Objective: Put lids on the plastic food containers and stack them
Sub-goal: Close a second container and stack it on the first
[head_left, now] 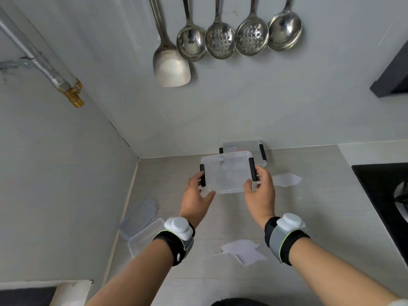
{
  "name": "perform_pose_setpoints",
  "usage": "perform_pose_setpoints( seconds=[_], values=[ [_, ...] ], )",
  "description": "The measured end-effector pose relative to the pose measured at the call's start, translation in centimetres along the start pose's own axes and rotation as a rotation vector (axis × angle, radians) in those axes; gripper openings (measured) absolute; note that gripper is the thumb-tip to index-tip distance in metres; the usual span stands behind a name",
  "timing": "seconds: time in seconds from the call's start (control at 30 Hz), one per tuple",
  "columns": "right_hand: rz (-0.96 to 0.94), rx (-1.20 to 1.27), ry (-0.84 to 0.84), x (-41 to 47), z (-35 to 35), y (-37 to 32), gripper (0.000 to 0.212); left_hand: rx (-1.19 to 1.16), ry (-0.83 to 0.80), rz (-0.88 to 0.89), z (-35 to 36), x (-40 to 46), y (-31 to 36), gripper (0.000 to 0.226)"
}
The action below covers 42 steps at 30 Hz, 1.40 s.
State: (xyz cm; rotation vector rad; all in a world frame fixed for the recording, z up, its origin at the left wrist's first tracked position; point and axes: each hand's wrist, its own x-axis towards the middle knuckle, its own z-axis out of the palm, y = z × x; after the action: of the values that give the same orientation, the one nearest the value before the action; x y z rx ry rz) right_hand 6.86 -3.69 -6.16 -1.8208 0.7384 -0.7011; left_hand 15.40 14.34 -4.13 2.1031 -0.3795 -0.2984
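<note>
A clear lidded container [227,172] with black side clips is held above the counter between both hands. My left hand [196,195] grips its left end by the clip. My right hand [260,191] grips its right end. Behind it, against the wall, a second lidded clear container [245,147] with black clips rests on the counter. At the lower left an open clear container [144,237] lies by the side wall, partly hidden by my left wrist, with a bluish lid [138,217] next to it.
Two white paper scraps [242,250] [286,180] lie on the counter [309,217]. A black stove [384,195] fills the right edge. Steel ladles and a spatula [171,62] hang on the back wall. A pipe with a brass valve [76,96] runs along the left wall.
</note>
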Motion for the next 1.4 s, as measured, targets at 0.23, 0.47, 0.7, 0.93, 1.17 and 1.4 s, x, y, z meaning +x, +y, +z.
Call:
perform_pose_setpoints(
  seconds=[0.23,0.47,0.7,0.93,1.17,1.4],
  values=[
    [0.012,-0.015,0.048,5.4,-1.1,0.4,0.042,0.099,-0.084,0.120,1.9,4.0,1.9,0.060],
    [0.097,0.006,0.030,8.5,-1.0,1.6,0.040,0.146,-0.102,0.170,3.7,7.4,2.1,0.042],
    [0.134,0.073,0.007,11.5,-0.3,0.9,0.042,0.157,-0.104,0.191,4.1,10.9,2.8,0.040],
    [0.154,0.020,-0.019,13.1,-0.1,1.0,0.044,0.158,-0.119,0.250,3.4,11.1,2.5,0.040],
    [0.379,0.149,-0.054,10.8,-1.3,0.8,0.071,0.153,-0.167,0.275,1.4,8.9,2.0,0.057],
    [0.479,0.048,-0.097,2.7,1.9,1.2,0.058,0.237,-0.040,0.031,-4.2,4.1,-2.7,0.057]
  ],
)
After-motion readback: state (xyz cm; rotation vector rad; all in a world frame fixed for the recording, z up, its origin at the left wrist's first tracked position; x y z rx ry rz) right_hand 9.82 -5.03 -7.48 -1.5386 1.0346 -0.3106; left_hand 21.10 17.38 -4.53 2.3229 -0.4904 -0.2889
